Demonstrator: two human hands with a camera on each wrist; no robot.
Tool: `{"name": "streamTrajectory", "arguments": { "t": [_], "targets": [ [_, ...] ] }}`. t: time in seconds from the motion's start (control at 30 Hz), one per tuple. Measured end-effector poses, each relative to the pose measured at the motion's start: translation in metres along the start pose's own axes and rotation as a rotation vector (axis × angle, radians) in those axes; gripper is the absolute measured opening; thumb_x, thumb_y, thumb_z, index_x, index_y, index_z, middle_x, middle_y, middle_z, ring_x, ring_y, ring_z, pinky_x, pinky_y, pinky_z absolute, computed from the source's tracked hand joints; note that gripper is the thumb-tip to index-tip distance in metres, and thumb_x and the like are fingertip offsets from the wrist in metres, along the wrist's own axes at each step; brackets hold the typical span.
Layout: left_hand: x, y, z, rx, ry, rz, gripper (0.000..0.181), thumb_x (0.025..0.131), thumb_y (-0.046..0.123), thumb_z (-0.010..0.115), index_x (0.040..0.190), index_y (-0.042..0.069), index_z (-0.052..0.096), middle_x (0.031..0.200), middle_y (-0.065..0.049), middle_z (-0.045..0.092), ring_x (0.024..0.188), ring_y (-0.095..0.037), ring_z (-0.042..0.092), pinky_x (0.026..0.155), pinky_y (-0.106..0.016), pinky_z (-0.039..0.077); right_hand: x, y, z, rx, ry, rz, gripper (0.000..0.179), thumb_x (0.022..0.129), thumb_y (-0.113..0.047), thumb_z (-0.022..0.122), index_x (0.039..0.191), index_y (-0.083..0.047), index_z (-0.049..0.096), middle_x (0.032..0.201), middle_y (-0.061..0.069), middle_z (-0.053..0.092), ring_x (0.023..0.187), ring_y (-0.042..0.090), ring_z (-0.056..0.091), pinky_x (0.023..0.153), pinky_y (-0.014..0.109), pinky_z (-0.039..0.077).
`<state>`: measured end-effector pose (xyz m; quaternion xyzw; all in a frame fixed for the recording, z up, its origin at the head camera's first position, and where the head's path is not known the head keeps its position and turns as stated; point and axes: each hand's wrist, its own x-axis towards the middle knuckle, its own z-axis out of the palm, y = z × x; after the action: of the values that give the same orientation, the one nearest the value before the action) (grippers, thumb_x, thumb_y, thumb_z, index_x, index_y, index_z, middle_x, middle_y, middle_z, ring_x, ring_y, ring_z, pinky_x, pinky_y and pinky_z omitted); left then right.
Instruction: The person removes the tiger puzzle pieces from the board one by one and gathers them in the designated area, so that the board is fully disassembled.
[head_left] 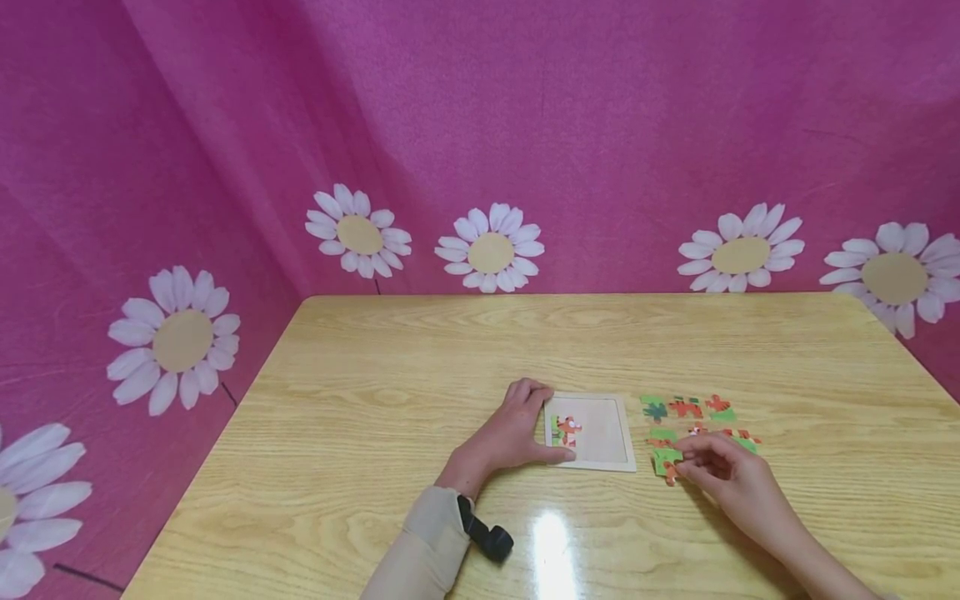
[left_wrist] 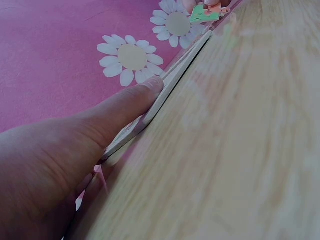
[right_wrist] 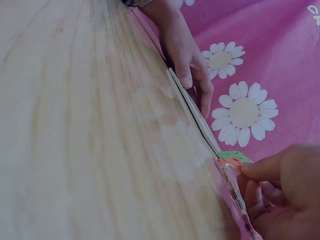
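My left hand [head_left: 512,432] holds a square wooden puzzle tray [head_left: 629,454] by its left side, the thumb [left_wrist: 142,95] along the near rim and the fingers at the far left corner. Joined puzzle pieces [head_left: 567,431], orange, green and white, lie in the left part of the tray. To the right of the tray, my right hand [head_left: 738,486] pinches a green-and-orange puzzle piece [head_left: 666,463] between thumb and fingertips. In the right wrist view this piece [right_wrist: 233,157] is held level with the tray's near right end.
Several loose puzzle pieces [head_left: 686,407] lie in rows right of the tray, partly behind the right hand. The wooden table [head_left: 360,400] reaches back to a pink curtain [head_left: 585,125] with white daisies. A black strap with a camera [head_left: 491,537] sits on the left wrist.
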<state>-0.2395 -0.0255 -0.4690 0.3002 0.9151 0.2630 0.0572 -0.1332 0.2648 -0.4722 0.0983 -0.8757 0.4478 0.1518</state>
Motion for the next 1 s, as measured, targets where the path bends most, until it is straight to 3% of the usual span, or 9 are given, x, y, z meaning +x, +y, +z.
{"name": "streamTrajectory", "arguments": {
  "t": [0.37,1.0],
  "targets": [
    [-0.0003,0.0000,0.0002,-0.006,-0.008,-0.010,0.090,0.075,0.053,0.079,0.144,0.010,0.042,0.142,-0.001,0.037,0.130,-0.016,0.035,0.111,-0.029,0.041,-0.0014,0.0006,0.0000,-0.010,-0.021,-0.005,0.025,0.078,0.008,0.074,0.099,-0.003,0.067,0.085,-0.017,0.064,0.072,-0.008,0.058,0.061,0.010,0.049],
    [0.0002,-0.0004,-0.0020,0.003,-0.008,0.016,0.091,0.075,0.054,0.080,0.144,0.008,0.042,0.141,-0.003,0.038,0.131,-0.017,0.035,0.113,-0.029,0.039,0.0027,0.0006,-0.0046,-0.083,-0.097,0.094,0.021,0.080,0.001,0.075,0.099,-0.005,0.068,0.082,-0.010,0.057,0.069,-0.003,0.046,0.056,0.015,0.041]
  ]
}}
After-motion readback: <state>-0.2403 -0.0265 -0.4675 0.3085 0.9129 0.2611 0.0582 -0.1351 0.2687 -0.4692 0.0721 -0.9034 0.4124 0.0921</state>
